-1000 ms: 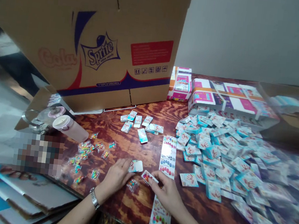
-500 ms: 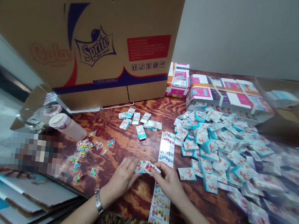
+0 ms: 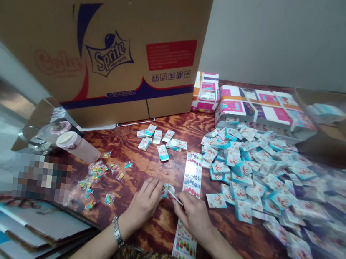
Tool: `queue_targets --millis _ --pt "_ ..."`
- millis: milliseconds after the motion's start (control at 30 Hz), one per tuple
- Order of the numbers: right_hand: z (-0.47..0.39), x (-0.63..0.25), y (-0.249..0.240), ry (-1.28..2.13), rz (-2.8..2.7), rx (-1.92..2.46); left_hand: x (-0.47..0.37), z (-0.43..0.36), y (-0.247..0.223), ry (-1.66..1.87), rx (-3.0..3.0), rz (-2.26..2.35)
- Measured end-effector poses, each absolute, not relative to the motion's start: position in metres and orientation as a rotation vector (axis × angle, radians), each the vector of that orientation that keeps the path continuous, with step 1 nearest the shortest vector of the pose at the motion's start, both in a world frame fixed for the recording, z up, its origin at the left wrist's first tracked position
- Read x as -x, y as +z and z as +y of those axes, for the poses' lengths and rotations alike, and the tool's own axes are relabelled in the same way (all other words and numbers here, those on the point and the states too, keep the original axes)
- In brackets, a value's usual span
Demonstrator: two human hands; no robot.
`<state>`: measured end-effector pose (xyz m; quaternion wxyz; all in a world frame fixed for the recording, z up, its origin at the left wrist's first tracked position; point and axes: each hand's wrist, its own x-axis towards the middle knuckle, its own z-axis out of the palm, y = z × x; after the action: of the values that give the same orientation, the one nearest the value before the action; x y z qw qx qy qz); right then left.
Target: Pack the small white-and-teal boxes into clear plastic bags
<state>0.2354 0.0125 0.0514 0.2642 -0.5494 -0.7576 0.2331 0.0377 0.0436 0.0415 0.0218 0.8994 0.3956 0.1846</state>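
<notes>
My left hand [image 3: 146, 198], with a watch on the wrist, grips a small white and blue box [image 3: 165, 190] near the table's front. My right hand [image 3: 192, 211] pinches a thin folded piece [image 3: 176, 198] at the box's right end. Under my right hand runs a long printed sticker strip [image 3: 193, 174] with rows of coloured shapes. Several small boxes [image 3: 163, 152] lie behind my hands. To the left are little clear packets of coloured candy [image 3: 97, 170]. A large heap of small boxes [image 3: 250, 168] spreads on the right.
A big cardboard carton [image 3: 115, 55] stands at the back left. A pink-lidded bottle [image 3: 79, 145] lies tilted before it. Wrapped packs [image 3: 266, 109] and an open carton [image 3: 342, 137] are at the back right. Flat printed cardboard [image 3: 32, 217] is stacked at the front left.
My right hand has turned, and the colourful piece in it now shows edge-on as a thin folded strip. My left hand has shifted slightly, still on the small box.
</notes>
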Motion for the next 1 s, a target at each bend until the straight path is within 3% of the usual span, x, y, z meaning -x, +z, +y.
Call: queue_targets --millis 133,200,467,567,867,1000 --pt "0.004 -0.232 0.048 0.315 -2.242 1.514 -0.04 0.042 0.041 0.51 -2.812 1.273" --pt "0.003 -0.231 0.05 0.318 -2.238 1.509 -0.04 0.041 0.041 0.491 -2.813 1.285" --pt "0.026 -0.25 0.049 1.33 -1.611 1.428 -0.036 0.04 0.042 0.573 -2.787 1.11" --pt "0.03 -0.256 0.042 1.568 -1.478 1.362 -0.037 0.038 0.044 0.569 -2.767 1.055" --pt "0.024 -0.237 0.047 1.223 -1.575 1.463 -0.045 0.034 0.047 0.485 -2.848 1.03" --pt "0.022 -0.233 0.043 1.402 -1.358 1.388 -0.049 0.035 0.045 0.476 -2.824 1.072"
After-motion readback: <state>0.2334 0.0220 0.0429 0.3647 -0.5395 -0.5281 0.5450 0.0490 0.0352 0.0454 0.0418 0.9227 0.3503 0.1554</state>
